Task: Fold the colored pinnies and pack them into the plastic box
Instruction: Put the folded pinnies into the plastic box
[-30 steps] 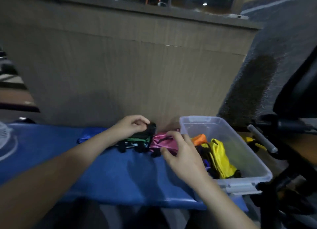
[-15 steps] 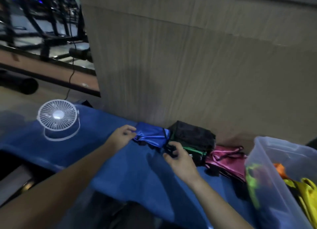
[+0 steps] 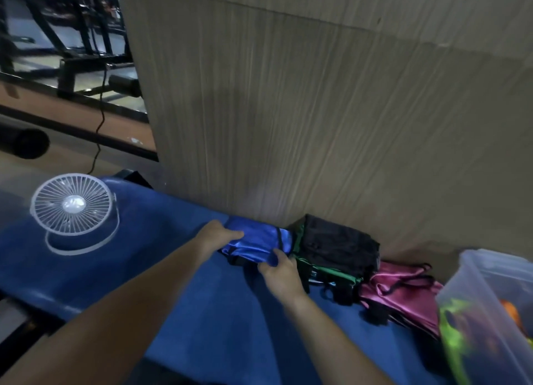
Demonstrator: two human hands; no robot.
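Right, you're gripping the blue pinny [image 3: 253,244] at mid-frame with both hands: left hand [image 3: 217,237] is curling over its left end, right hand [image 3: 281,272] is pinching the near right corner. It's lying folded on the blue cover [image 3: 173,283], up against the panel [image 3: 317,110], touching the black pinny [image 3: 337,246] on its right.

Step, as I read it: you're picking up a folded piece to pack it, not folding. The bundle is looking compact already, though the blur is hiding the edges.

The box [image 3: 487,306] is sitting at the lower right edge of the frame, partly cut off. Green and orange fabric is showing through its wall, so some are already in. The black pinny and the pink pinny [image 3: 403,292] are lying between you and the box.

Next move, my guess:
- Keep both hands clamping so the slick fabric isn't unfolding on the lift.
- Carry it right, over the black and pink ones, without snagging their loose straps.
- Lay it flat in the box.

A fan [image 3: 72,208] is standing at the left, well apart from the work.
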